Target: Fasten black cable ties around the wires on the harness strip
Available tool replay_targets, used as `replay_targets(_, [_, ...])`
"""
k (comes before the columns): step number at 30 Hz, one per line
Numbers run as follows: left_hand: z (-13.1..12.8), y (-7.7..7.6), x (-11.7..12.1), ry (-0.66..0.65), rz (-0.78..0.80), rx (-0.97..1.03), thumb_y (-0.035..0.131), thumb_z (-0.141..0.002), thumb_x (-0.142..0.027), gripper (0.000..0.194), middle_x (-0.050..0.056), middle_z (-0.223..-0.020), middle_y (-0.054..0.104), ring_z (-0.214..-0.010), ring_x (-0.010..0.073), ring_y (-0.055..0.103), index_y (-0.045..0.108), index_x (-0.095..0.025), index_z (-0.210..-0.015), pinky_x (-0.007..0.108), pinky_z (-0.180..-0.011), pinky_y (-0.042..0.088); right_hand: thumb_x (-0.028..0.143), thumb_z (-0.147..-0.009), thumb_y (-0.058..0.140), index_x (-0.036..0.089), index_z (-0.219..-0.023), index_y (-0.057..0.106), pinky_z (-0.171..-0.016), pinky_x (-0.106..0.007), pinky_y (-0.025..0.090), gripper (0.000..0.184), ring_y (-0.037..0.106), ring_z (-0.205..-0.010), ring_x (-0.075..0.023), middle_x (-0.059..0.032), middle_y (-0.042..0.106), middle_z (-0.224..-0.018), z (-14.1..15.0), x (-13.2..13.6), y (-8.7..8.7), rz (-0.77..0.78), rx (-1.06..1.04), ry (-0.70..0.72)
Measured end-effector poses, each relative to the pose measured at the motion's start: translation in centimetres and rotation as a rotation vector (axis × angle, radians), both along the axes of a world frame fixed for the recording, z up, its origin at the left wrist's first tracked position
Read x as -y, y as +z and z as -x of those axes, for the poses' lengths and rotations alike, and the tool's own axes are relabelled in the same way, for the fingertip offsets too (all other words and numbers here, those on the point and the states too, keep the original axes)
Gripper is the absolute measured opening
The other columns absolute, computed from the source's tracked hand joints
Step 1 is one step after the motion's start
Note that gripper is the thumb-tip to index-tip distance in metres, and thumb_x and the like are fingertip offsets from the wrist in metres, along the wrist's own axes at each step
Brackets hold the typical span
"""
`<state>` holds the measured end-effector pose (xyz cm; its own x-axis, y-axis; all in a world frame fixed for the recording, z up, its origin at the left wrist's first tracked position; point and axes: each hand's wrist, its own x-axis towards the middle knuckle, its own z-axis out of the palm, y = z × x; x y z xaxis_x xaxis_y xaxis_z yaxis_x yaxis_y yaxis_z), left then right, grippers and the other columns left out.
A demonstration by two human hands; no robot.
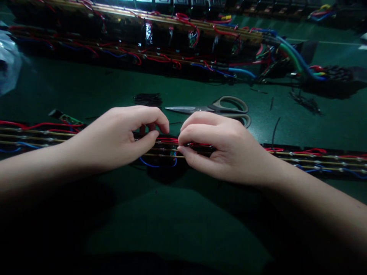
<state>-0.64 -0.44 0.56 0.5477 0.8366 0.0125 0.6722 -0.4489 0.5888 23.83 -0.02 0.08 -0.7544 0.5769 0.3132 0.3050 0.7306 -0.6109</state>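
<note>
A long wired strip (pixel 308 160) runs across the bench in front of me, with brass-coloured rods and red and blue wires along it. Over its middle, my left hand (pixel 123 133) curves with a gap between thumb and forefinger and nothing visible in it. Just to the right, my right hand (pixel 223 143) pinches thumb and fingertips together close above the rods. Whatever is between those fingertips, if anything, is too small to make out. A blue wire (pixel 150 165) loops below the rods between the hands.
Scissors (pixel 197 109) lie behind my right hand, pointing left. Beside their tip is a bundle of thin black strips (pixel 147 99). Larger wired assemblies (pixel 160 57) with thick blue cables (pixel 298 63) span the back. Clear plastic (pixel 8 63) sits at the left edge, a black tangle (pixel 305 102) at right.
</note>
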Motion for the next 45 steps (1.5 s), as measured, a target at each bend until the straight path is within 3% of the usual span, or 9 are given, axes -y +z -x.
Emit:
replay_targets(6, [-0.2, 0.1, 0.0, 0.010, 0.019, -0.101, 0.048, -0.094, -0.034, 0.026, 0.001, -0.092, 0.074, -0.079, 0.0176, 0.067, 0.071, -0.021, -0.100, 0.028, -0.068, 0.046, 0.010, -0.092, 0.058, 0.014, -0.079, 0.065, -0.069, -0.028, 0.040, 0.015, 0.055, -0.077, -0.0141, -0.0049, 0.062, -0.085, 0.0, 0.0, -0.1, -0.009, -0.010, 0.006])
replay_targets(12, [-0.1, -0.2, -0.2, 0.000, -0.011, -0.007, 0.051, -0.094, -0.031, 0.024, -0.001, -0.093, 0.075, -0.083, 0.0168, 0.068, 0.072, -0.022, -0.098, 0.026, -0.071, 0.048, 0.009, -0.090, 0.060, 0.013, -0.080, 0.067, -0.068, -0.028, 0.041, 0.013, 0.056, -0.077, -0.0141, -0.0046, 0.063, -0.085, 0.0, 0.0, -0.3, -0.031, -0.008, 0.011])
replay_targets(20, [0.2, -0.5, 0.1, 0.087, 0.006, 0.136, 0.060, -0.097, -0.031, 0.012, -0.003, -0.095, 0.073, -0.084, 0.0132, 0.069, 0.071, -0.026, -0.100, 0.021, -0.070, 0.052, 0.011, -0.096, 0.061, 0.009, -0.085, 0.074, -0.071, -0.029, 0.045, 0.017, 0.062, -0.082, -0.0163, -0.0090, 0.067, -0.089, 0.2, -0.1, -0.3, -0.060, -0.012, -0.019])
replay_targets(24, [0.2, -0.2, 0.2, 0.089, 0.025, 0.216, 0.062, -0.098, -0.029, 0.008, -0.005, -0.092, 0.072, -0.079, 0.0089, 0.067, 0.069, -0.026, -0.100, 0.017, -0.071, 0.053, 0.012, -0.098, 0.061, 0.008, -0.089, 0.077, -0.071, -0.029, 0.045, 0.018, 0.063, -0.082, -0.0170, -0.0099, 0.068, -0.091, 0.2, -0.1, -0.5, -0.056, 0.002, -0.038])
replay_targets(29, [0.3, 0.5, 0.3, 0.057, 0.093, 0.174, 0.062, -0.102, -0.028, 0.009, -0.004, -0.097, 0.071, -0.082, 0.0075, 0.067, 0.067, -0.021, -0.105, 0.015, -0.075, 0.055, 0.014, -0.099, 0.061, 0.007, -0.091, 0.078, -0.071, -0.030, 0.045, 0.019, 0.063, -0.083, -0.0172, -0.0101, 0.068, -0.091, 0.2, -0.1, -0.4, -0.064, 0.006, -0.048])
replay_targets(36, [0.3, 0.0, 0.0, 0.031, 0.084, 0.245, 0.069, -0.093, -0.028, 0.006, -0.007, -0.093, 0.076, -0.082, 0.0094, 0.072, 0.074, -0.026, -0.096, 0.015, -0.075, 0.058, 0.015, -0.099, 0.063, 0.008, -0.092, 0.077, -0.071, -0.029, 0.046, 0.017, 0.064, -0.084, -0.0177, -0.0101, 0.069, -0.092, -0.1, -0.2, -0.5, -0.078, 0.009, -0.035])
replay_targets(45, [0.1, 0.2, -0.1, 0.012, 0.043, 0.180, 0.066, -0.090, -0.026, 0.014, -0.007, -0.091, 0.080, -0.082, 0.0108, 0.074, 0.080, -0.028, -0.093, 0.018, -0.075, 0.056, 0.014, -0.099, 0.064, 0.008, -0.092, 0.077, -0.071, -0.029, 0.047, 0.015, 0.065, -0.084, -0.0174, -0.0100, 0.070, -0.092, 0.0, -0.1, -0.4, -0.052, -0.005, -0.016])
